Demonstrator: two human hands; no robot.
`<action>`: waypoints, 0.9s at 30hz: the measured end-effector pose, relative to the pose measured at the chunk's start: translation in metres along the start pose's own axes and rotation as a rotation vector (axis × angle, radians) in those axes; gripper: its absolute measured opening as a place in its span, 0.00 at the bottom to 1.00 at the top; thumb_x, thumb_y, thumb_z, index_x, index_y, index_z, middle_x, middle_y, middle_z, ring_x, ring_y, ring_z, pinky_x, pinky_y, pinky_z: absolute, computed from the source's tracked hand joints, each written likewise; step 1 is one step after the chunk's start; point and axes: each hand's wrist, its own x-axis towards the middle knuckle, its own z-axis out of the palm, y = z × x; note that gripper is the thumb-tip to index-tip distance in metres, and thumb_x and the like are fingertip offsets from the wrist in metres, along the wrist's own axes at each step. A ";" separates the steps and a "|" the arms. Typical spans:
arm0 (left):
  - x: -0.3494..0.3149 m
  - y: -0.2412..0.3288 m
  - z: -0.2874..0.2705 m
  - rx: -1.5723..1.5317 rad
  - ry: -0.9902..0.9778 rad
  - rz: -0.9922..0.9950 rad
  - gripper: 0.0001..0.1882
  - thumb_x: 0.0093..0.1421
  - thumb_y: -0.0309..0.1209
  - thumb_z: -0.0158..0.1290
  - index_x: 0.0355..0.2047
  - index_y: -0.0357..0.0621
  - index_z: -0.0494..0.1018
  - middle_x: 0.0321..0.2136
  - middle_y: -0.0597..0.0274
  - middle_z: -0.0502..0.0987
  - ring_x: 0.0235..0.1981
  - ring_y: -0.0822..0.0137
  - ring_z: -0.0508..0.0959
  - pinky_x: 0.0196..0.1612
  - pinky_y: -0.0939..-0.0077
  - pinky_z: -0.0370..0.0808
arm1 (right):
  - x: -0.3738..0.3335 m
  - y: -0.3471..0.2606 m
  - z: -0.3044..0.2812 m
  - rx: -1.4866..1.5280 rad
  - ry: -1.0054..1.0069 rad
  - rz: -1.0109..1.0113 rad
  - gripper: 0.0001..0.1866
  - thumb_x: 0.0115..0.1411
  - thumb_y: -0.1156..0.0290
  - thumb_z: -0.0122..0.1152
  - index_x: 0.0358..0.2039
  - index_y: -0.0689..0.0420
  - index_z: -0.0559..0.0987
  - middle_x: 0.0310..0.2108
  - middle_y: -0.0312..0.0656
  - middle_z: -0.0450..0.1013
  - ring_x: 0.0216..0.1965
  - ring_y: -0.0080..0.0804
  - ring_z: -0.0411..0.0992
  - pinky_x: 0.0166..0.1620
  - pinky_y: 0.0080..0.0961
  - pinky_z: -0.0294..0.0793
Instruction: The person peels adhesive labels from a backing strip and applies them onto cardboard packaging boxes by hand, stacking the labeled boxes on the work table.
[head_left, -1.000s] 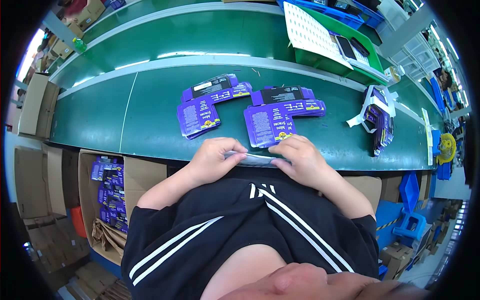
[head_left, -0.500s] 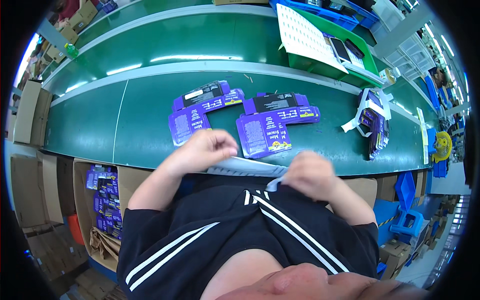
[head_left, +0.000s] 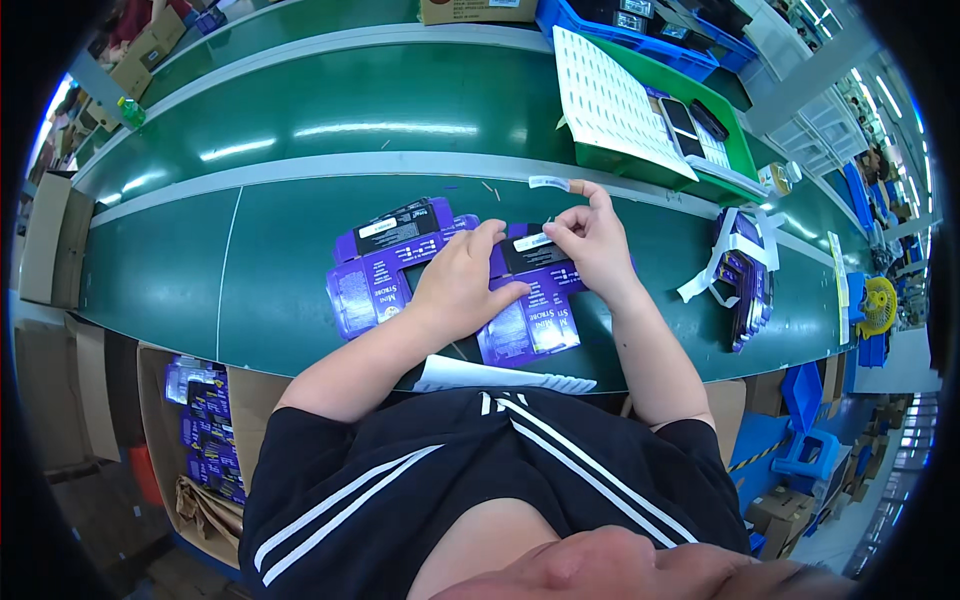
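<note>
Over flat purple carton (head_left: 506,330), right hand (head_left: 598,255): grip narrow, fingertips at end of white label (head_left: 529,242) lying on carton; pinch or press, cannot tell. Second label (head_left: 548,182) on raised index finger, apparently parked clear. Left hand (head_left: 455,285) spread, seemingly steadying carton. Label sheet (head_left: 490,377) at bench (head_left: 280,290) edge, handily near.

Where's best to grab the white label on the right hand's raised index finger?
Probably pinch the white label by its free left end, from the left: it juts out sideways, its right end against that finger of the right hand.
</note>
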 end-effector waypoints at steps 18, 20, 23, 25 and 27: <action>-0.001 -0.007 0.004 0.090 0.143 0.206 0.29 0.51 0.40 0.66 0.49 0.38 0.70 0.41 0.52 0.78 0.41 0.55 0.78 0.48 0.67 0.75 | -0.003 -0.006 0.010 -0.155 0.006 0.023 0.26 0.57 0.78 0.64 0.56 0.62 0.67 0.24 0.37 0.75 0.23 0.21 0.68 0.28 0.18 0.68; 0.000 -0.009 0.005 0.107 0.166 0.291 0.28 0.52 0.40 0.65 0.48 0.38 0.71 0.41 0.53 0.78 0.43 0.55 0.77 0.50 0.67 0.74 | -0.003 -0.005 0.011 -0.171 0.007 0.026 0.26 0.57 0.78 0.64 0.56 0.61 0.67 0.24 0.37 0.74 0.23 0.21 0.68 0.29 0.18 0.68; 0.003 -0.010 0.004 0.165 0.184 0.362 0.27 0.53 0.40 0.65 0.49 0.38 0.72 0.42 0.53 0.77 0.45 0.55 0.77 0.51 0.66 0.73 | -0.002 -0.004 0.010 -0.208 -0.002 0.010 0.26 0.56 0.79 0.63 0.55 0.61 0.68 0.25 0.38 0.75 0.24 0.21 0.69 0.29 0.18 0.68; 0.004 -0.010 0.003 0.263 0.199 0.418 0.27 0.53 0.41 0.64 0.50 0.39 0.73 0.44 0.55 0.77 0.47 0.55 0.76 0.52 0.66 0.73 | -0.001 -0.002 0.008 -0.268 -0.024 -0.024 0.26 0.56 0.79 0.63 0.55 0.61 0.68 0.26 0.39 0.75 0.24 0.22 0.69 0.29 0.18 0.69; 0.006 -0.008 0.002 0.314 0.206 0.450 0.27 0.54 0.41 0.64 0.51 0.40 0.74 0.45 0.55 0.77 0.48 0.54 0.75 0.53 0.65 0.73 | 0.000 0.001 0.006 -0.297 -0.032 -0.042 0.26 0.56 0.79 0.63 0.55 0.61 0.68 0.27 0.39 0.75 0.25 0.22 0.69 0.29 0.18 0.69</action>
